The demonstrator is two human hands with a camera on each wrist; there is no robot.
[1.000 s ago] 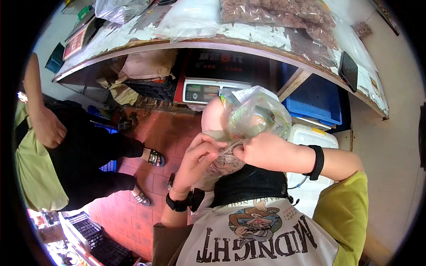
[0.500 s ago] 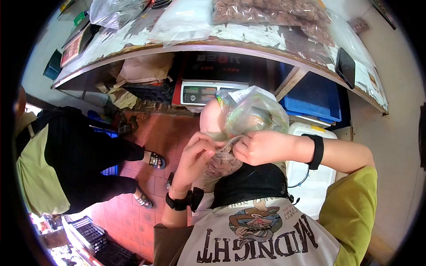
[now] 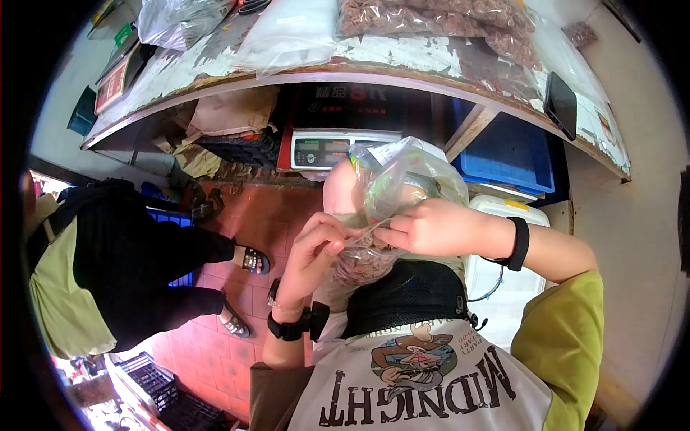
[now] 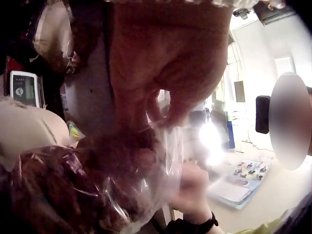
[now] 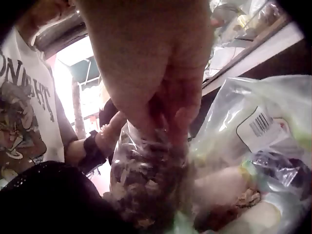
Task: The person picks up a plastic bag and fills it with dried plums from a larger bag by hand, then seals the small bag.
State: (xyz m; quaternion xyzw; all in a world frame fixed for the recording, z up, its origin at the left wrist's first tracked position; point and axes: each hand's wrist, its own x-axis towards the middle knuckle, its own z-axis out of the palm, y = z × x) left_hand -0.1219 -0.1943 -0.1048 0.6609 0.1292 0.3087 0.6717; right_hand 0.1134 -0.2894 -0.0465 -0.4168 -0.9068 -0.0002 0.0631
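A clear plastic bag (image 3: 361,267) of brown, dried-looking pieces sits against the person's lap, its mouth upward between both hands. My left hand (image 3: 314,248) pinches the bag's rim between thumb and fingers on the left side. From the right, my right hand (image 3: 442,228) pinches the same rim, its fingertips close to the left ones. The left wrist view shows the filled bag (image 4: 83,190) hanging below the left hand (image 4: 168,58). In the right wrist view, the right hand's fingers (image 5: 183,114) bunch the plastic at the top. Just beyond lies a larger translucent bag (image 3: 417,176) with a label.
A worn white table (image 3: 431,61) ahead carries bags of brown pieces (image 3: 431,20), clear plastic bags (image 3: 287,36) and a phone (image 3: 560,106). Beneath it are a digital scale (image 3: 338,149) and a blue crate (image 3: 507,161). Another person (image 3: 129,266) stands at left; a white box (image 3: 503,280) is at right.
My right hand's fingers have shifted along the bag's rim, from curled over it to pinching it, and the rim looks drawn straighter. The other person's hand at left has left the view.
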